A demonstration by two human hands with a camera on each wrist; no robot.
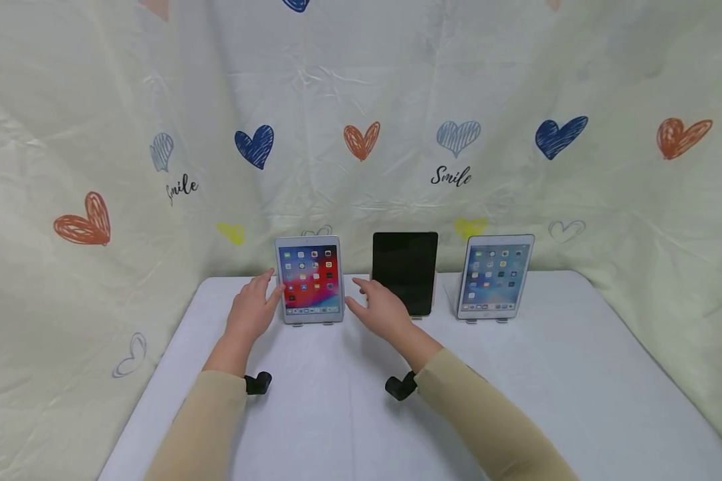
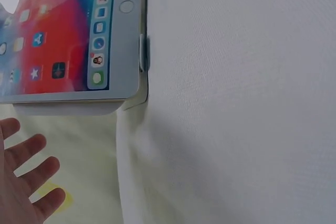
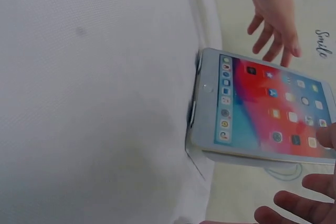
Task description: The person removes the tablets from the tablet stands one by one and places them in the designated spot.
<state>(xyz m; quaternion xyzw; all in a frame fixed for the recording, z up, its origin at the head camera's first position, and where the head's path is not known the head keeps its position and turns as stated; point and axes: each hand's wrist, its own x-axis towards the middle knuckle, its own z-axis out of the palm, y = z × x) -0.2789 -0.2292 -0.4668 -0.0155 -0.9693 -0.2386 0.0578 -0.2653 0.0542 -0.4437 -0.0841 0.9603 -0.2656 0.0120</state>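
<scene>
A white-framed tablet [image 1: 309,284] with a lit red and blue home screen leans on a stand at the left of the row. My left hand [image 1: 253,307] is beside its left edge, fingers spread and thumb near the frame. On the other side, my right hand [image 1: 382,310] reaches toward the right edge with its fingers extended. In the left wrist view a gap shows between the fingers [image 2: 39,177] and the tablet's side [image 2: 123,51]. From the right wrist, both hands appear on either side of the tablet [image 3: 262,106]; whether a thumb touches it I cannot tell.
Right of that tablet stands a black tablet [image 1: 405,270] with a dark screen, partly behind my right hand. Farther right is another white tablet [image 1: 496,277], lit blue. All stand near the back of the white-covered table [image 1: 313,427], before a heart-printed curtain [image 1: 397,80].
</scene>
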